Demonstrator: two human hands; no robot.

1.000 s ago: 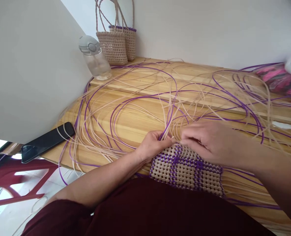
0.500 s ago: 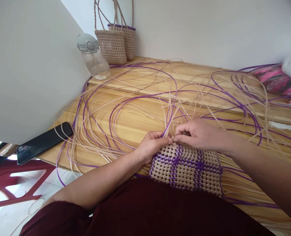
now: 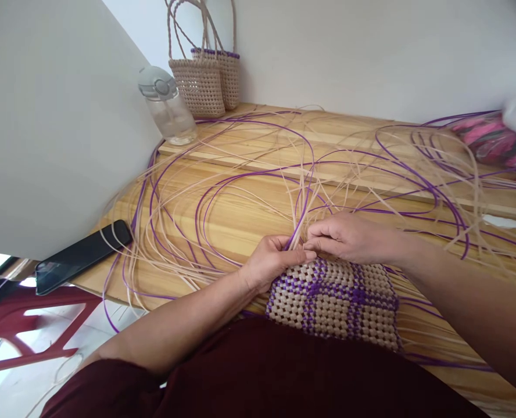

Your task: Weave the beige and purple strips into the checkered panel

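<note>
A woven piece (image 3: 332,302) in beige with purple bands lies on the table against my body. Loose beige and purple strands fan out from its edges. My left hand (image 3: 275,258) is closed on the far left edge of the weave, its thumb pressed down beside upright purple strands (image 3: 300,223). Just to the right, my right hand (image 3: 343,237) pinches at the same far edge, thumb and forefinger together close to the left thumb. Which strand sits between the right fingertips is hidden.
Long strands loop across the wooden table (image 3: 240,226). A clear bottle (image 3: 171,116) and two small woven bags (image 3: 199,87) stand at the back left. A phone (image 3: 83,255) lies at the left edge. A pink and black bundle (image 3: 488,139) is at the far right.
My right hand has shifted slightly left, its fingertips now closer to the left thumb. The left hand keeps its hold. The whole view has drifted a little.
</note>
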